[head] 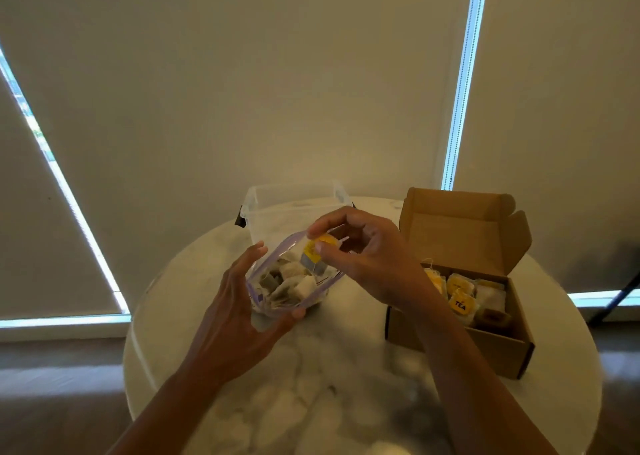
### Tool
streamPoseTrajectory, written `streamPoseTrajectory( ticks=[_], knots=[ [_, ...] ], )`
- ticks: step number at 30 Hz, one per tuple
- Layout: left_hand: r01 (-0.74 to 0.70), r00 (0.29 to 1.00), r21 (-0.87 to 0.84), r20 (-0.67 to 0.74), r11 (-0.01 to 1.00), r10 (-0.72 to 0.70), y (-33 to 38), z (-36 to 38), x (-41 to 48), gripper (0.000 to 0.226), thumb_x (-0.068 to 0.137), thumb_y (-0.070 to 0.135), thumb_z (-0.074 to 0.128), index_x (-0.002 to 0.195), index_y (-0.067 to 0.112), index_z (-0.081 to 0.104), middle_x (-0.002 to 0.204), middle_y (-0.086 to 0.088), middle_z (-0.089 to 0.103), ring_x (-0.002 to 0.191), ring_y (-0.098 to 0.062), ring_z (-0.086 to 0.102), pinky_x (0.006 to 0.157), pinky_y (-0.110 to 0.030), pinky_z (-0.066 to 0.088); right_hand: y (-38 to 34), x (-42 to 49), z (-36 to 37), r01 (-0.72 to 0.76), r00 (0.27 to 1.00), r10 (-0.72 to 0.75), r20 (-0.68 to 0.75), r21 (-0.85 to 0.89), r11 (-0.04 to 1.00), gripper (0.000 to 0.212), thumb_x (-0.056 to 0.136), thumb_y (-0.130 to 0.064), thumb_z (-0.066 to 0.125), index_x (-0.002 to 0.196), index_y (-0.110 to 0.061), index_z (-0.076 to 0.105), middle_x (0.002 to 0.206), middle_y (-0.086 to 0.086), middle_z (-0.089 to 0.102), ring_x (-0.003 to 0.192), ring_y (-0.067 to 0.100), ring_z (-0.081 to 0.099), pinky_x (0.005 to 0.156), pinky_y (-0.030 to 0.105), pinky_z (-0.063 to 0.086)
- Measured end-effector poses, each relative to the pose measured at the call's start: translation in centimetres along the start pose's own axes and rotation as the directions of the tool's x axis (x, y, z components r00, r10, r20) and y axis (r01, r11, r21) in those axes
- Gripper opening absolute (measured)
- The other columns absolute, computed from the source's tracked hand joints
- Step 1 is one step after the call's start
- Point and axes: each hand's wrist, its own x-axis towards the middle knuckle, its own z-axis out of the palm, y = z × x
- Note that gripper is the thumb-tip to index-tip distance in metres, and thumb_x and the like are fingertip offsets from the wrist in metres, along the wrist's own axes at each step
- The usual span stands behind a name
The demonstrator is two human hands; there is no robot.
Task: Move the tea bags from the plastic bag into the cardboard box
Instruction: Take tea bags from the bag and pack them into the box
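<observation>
Cupping the plastic bag (289, 281) from below, the left hand (239, 319) spreads its fingers wide to keep the mouth open, so the right hand (363, 257) can pinch a yellow-tagged tea bag (313, 257) at the opening; the cardboard box (485, 316) waits open, near on the right.

Left hand (239, 302) cupped open-fingered; right hand (363, 257) pinched in a fingertip grip, both raised.

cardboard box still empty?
No, the cardboard box with its lid open already holds several tea bags, one with a yellow tag reading TEA.
</observation>
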Motion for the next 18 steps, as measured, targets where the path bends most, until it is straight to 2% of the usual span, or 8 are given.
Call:
streamPoseTrajectory(
  ticks=[4, 7, 9, 11, 14, 16, 18],
  knots=[
    [-0.01, 1.0, 0.035, -0.027, 0.999, 0.011, -0.4, 0.2, 0.0, 0.106, 0.077, 0.094, 0.061, 0.163, 0.047, 0.019, 0.162, 0.044, 0.022, 0.143, -0.006, 0.047, 0.101, -0.031, 0.052, -0.6, -0.6, -1.7, -0.012, 0.998, 0.015, -0.058, 0.062, 0.998, 0.026, 0.095, -0.012, 0.077, 0.12, -0.017, 0.07, 0.117, -0.005, 0.075, 0.101, 0.02, 0.074, 0.083, 0.03, 0.062],
    [0.009, 1.0, 0.016, -0.027, 1.0, -0.009, -0.6, 0.4, 0.1, 0.11, 0.077, 0.094, 0.062, 0.164, 0.038, 0.025, 0.159, 0.047, 0.021, 0.139, -0.002, 0.047, 0.097, -0.023, 0.05, -0.4, -1.1, -3.1, 0.003, 0.98, 0.0, -0.198, 0.018, 1.0, 0.031, 0.098, -0.016, 0.074, 0.127, -0.021, 0.065, 0.116, -0.007, 0.074, 0.108, 0.016, 0.073, 0.088, 0.029, 0.061],
    [0.008, 0.999, 0.03, -0.033, 1.0, -0.007, -0.8, 0.4, 0.1, 0.111, 0.077, 0.092, 0.062, 0.165, 0.032, 0.028, 0.16, 0.045, 0.023, 0.135, 0.006, 0.046, 0.093, -0.017, 0.047, -0.1, -1.5, -4.0, 0.005, 0.955, -0.01, -0.298, -0.016, 1.0, 0.034, 0.1, -0.015, 0.071, 0.131, -0.021, 0.06, 0.118, -0.007, 0.073, 0.112, 0.015, 0.071, 0.094, 0.033, 0.061],
    [0.019, 0.999, 0.044, -0.045, 0.999, -0.017, -0.9, 0.5, 0.2, 0.109, 0.077, 0.086, 0.068, 0.164, 0.03, 0.031, 0.159, 0.04, 0.029, 0.131, 0.01, 0.045, 0.093, -0.02, 0.049, 0.2, -2.2, -4.9, 0.01, 0.922, -0.014, -0.388, -0.013, 1.0, 0.036, 0.1, -0.011, 0.07, 0.133, -0.019, 0.058, 0.12, -0.004, 0.072, 0.115, 0.017, 0.07, 0.099, 0.037, 0.06],
    [0.022, 0.996, 0.075, -0.092, 0.997, -0.015, -1.1, 0.7, 0.3, 0.102, 0.077, 0.075, 0.069, 0.16, 0.027, 0.033, 0.153, 0.016, 0.044, 0.128, -0.004, 0.05, 0.095, -0.04, 0.056, -0.2, -3.4, -6.2, 0.038, 0.865, -0.026, -0.501, 0.014, 0.999, 0.034, 0.1, -0.007, 0.07, 0.131, -0.012, 0.059, 0.119, 0.001, 0.072, 0.116, 0.017, 0.07, 0.101, 0.037, 0.059],
    [0.056, 0.995, 0.06, -0.09, 0.997, -0.05, -1.0, 0.6, 0.3, 0.103, 0.078, 0.077, 0.071, 0.161, 0.03, 0.033, 0.152, 0.021, 0.043, 0.127, -0.004, 0.051, 0.093, -0.039, 0.054, -0.9, -4.1, -7.4, 0.051, 0.848, -0.064, -0.527, -0.04, 0.998, 0.031, 0.099, -0.006, 0.071, 0.129, -0.008, 0.062, 0.117, 0.003, 0.073, 0.114, 0.017, 0.07, 0.099, 0.035, 0.059],
    [0.037, 0.996, 0.076, -0.09, 0.996, -0.03, -1.0, 0.6, 0.3, 0.102, 0.081, 0.072, 0.079, 0.161, 0.029, 0.034, 0.152, 0.04, 0.036, 0.125, -0.001, 0.052, 0.09, -0.038, 0.054, -1.9, -4.4, -8.8, 0.051, 0.851, -0.095, -0.516, -0.098, 0.994, 0.031, 0.098, -0.008, 0.073, 0.127, -0.008, 0.062, 0.116, 0.002, 0.073, 0.113, 0.017, 0.071, 0.098, 0.034, 0.06]
  ],
)
